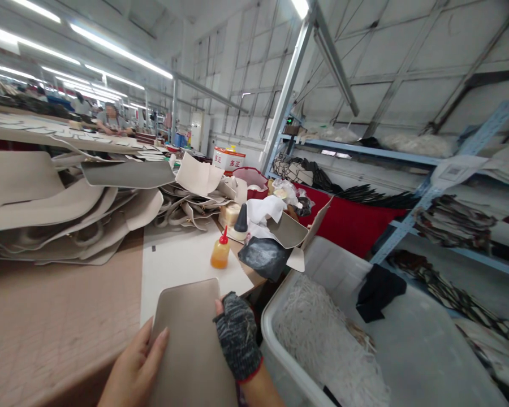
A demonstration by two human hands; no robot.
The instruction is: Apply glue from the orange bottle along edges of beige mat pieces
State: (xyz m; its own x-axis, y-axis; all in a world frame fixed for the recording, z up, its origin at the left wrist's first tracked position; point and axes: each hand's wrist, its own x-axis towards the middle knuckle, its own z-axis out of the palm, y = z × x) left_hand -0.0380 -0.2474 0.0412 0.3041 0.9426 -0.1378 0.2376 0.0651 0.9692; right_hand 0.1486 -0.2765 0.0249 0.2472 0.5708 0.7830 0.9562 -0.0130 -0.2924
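Observation:
A flat taupe panel with rounded corners (pixel 190 345), leather-like in look, is held between my two hands at the table's front edge. My left hand (pixel 138 364), bare, grips its left edge with the thumb on top. On the right edge my right hand (pixel 237 333) closes in a dark grey knitted fingerless glove with a red cuff. Just beyond the panel a small bottle of amber liquid with a red nozzle cap (pixel 220 251) stands upright on a white sheet (pixel 173 260). The lower end of the panel runs out of view.
Stacked beige panels with handles (pixel 68 215) fill the table's left and back. A dark cone-shaped spool (pixel 241 219) and a black cloth (pixel 265 258) lie at the right. A large white bin (pixel 275 316) with shredded scraps stands beside the table; blue shelving (pixel 432 192) is behind it.

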